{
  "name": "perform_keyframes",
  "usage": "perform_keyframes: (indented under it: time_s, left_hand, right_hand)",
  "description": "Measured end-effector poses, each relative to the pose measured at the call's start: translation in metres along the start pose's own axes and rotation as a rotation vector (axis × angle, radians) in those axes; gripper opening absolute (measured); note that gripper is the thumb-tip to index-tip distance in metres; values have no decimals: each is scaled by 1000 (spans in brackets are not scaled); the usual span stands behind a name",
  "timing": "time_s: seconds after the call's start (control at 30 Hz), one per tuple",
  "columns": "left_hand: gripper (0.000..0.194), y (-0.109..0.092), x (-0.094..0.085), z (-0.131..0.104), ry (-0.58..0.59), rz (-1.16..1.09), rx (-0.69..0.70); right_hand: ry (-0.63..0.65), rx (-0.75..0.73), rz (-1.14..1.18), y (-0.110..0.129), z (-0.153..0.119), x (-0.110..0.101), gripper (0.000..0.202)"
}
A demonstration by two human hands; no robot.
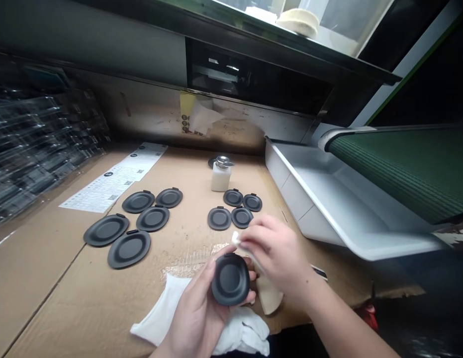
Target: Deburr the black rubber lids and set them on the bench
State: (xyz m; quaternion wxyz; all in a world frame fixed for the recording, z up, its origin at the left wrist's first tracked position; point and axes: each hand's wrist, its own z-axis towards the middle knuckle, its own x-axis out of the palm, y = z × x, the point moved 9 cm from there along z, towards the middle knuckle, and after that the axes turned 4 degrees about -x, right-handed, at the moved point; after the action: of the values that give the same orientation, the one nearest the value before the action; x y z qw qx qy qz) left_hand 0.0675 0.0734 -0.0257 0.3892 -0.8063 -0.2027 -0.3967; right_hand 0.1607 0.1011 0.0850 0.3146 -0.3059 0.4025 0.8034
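My left hand [201, 308] holds a black lid [230, 279] with its recessed face up, fingers wrapped round the edge. Just above the lid's upper right, my right hand [278, 251] pinches a small white cloth [235, 238]. Several black lids [219, 218] lie in a group beyond my hands, and several larger ones [129, 248] lie to the left. A white pump bottle [221, 176] with a metal top stands behind them. White fabric [244, 330] is under and beside my left hand.
At the right is a white tray [313, 199] beside a green conveyor belt [414, 169]. Stacked clear plastic trays [37, 144] fill the left side. Printed paper strips [115, 179] lie on the cardboard surface [59, 298]. A red object [370, 316] is at the lower right.
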Motion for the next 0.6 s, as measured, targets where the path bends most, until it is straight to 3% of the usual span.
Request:
perform_keyframes:
  time_s: [0.13, 0.3, 0.6]
  left_hand:
    - [21, 1, -3, 3, -4, 48, 12]
    - [21, 3, -4, 5, -3, 48, 10]
    - [22, 2, -1, 6, -18, 64, 9]
  right_hand:
    - [115, -67, -12, 10, -3, 26, 13]
    - [71, -120, 55, 12, -3, 25, 16]
    - [294, -50, -56, 1, -4, 40, 12]
